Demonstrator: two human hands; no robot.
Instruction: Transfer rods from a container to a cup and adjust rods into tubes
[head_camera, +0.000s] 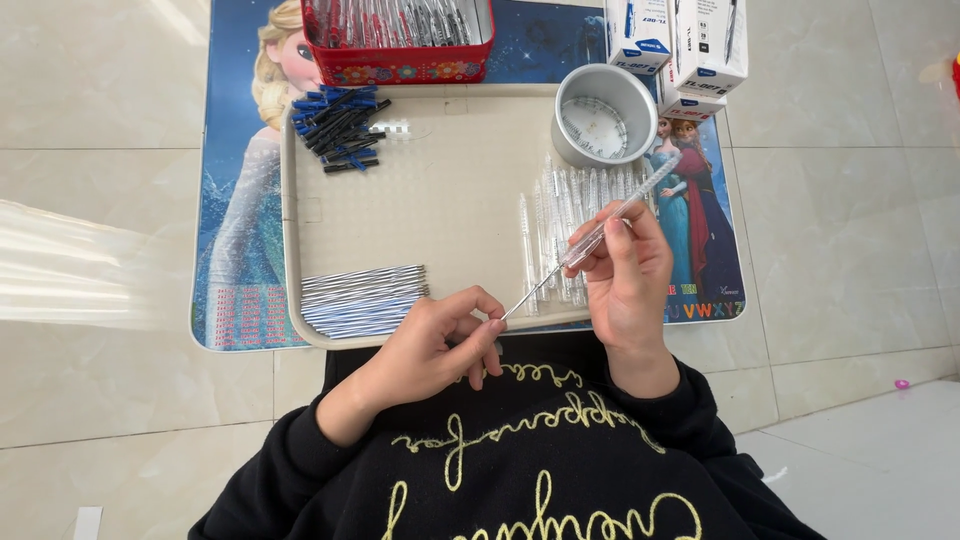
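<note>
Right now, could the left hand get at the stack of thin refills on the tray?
Probably yes: the left hand is beside the refills, nothing between them, though its fingertips pinch a refill entering the clear barrel.

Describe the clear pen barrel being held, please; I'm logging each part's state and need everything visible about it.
The clear pen barrel is a slim, see-through tube, seemingly plastic, tilted with its far end pointing up and right over the beige tray. The right hand grips its lower part between thumb and fingers. A thin refill sticks out of its lower end, its tip pinched by the left hand. Similar barrels lie on the tray beneath.
</note>
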